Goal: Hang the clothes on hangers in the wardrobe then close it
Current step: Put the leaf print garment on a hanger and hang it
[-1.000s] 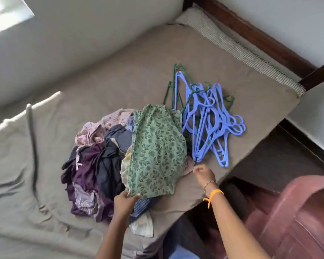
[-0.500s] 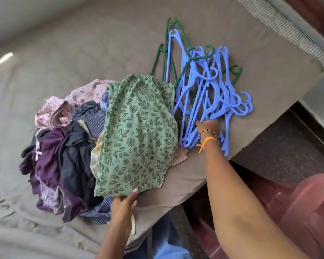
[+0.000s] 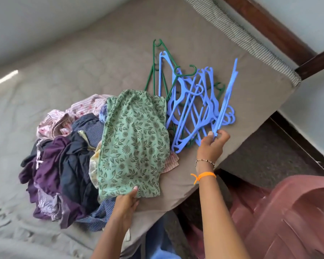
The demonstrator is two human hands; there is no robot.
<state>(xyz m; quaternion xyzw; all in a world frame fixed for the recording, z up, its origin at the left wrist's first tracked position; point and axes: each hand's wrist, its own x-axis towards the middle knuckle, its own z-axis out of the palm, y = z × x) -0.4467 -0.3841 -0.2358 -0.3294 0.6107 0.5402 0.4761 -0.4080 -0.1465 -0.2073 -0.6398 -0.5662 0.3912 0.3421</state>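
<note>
A green floral garment lies on top of a pile of clothes on the bed. My left hand holds its near edge, thumb on top. To the right lies a heap of blue and green plastic hangers. My right hand pinches one blue hanger at its lower end, and that hanger tilts up off the heap. The wardrobe is not in view.
The bed's brown sheet spreads to the left and back. A striped mattress edge and dark wooden frame run along the right. A reddish plastic chair stands on the floor at the lower right.
My right hand has taken hold of one blue hanger and raised it off the heap. My left hand stays on the green garment's near edge.
</note>
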